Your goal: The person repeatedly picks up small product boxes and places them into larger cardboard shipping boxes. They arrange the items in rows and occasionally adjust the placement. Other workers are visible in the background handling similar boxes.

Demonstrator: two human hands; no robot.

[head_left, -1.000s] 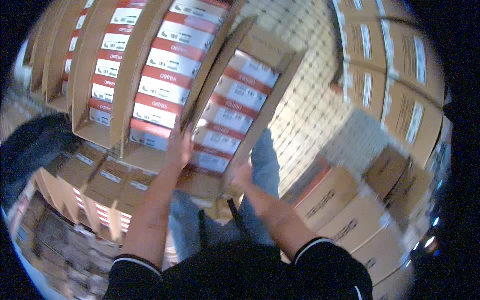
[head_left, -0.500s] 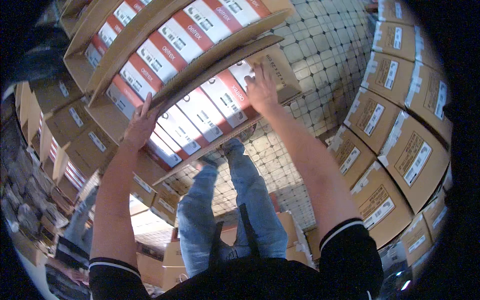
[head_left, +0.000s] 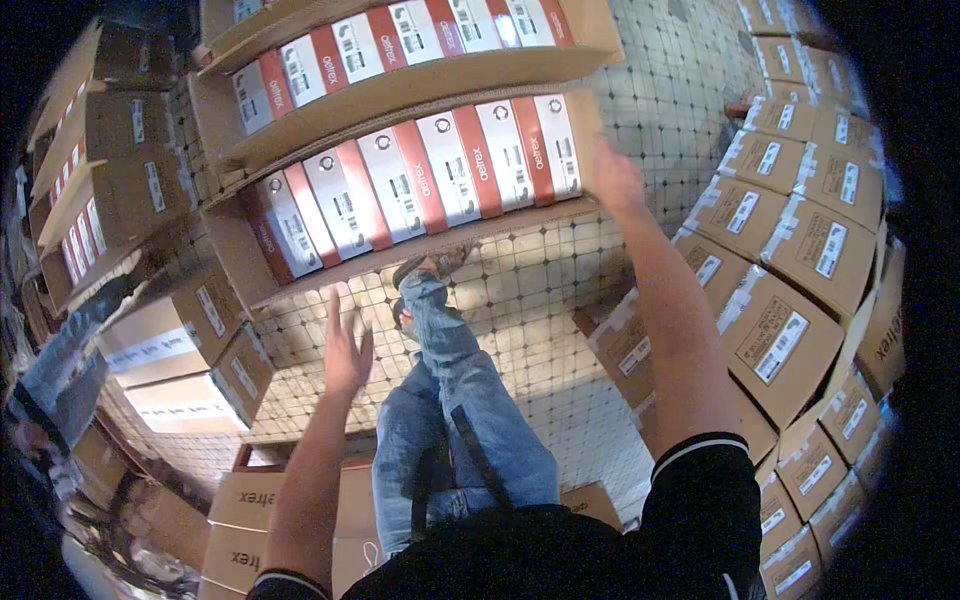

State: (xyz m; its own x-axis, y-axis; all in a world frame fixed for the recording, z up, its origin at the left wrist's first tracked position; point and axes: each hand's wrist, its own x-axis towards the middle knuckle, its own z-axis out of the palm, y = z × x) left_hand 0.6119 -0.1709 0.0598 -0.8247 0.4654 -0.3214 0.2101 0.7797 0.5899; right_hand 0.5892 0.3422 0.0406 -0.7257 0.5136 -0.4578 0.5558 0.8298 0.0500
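Nearest me are my own legs in blue jeans (head_left: pixel 490 420), at twelve o'clock, with brown cartons (head_left: pixel 240 510) beside my left forearm at nine. My left hand (head_left: pixel 348 355) is at eleven o'clock, its grip loose and empty, fingers parted, over the tiled floor (head_left: pixel 560 260) and just short of the open carton. That open carton (head_left: pixel 235 255) lies straight ahead at twelve, tilted a little up to the right, a row of red-and-white boxes (head_left: pixel 345 200) standing side by side in it. My right hand (head_left: pixel 615 178) is at one o'clock, at the carton's right end; it is blurred, so I cannot tell whether that grip is closed on the cardboard or only near it. At two o'clock stand stacked, taped cartons (head_left: pixel 775 340) with white labels. Around ten I see another person's leg (head_left: pixel 70 365). Farther off at twelve, just beyond the first, a second open carton (head_left: pixel 400 95) holds similar boxes (head_left: pixel 355 50).
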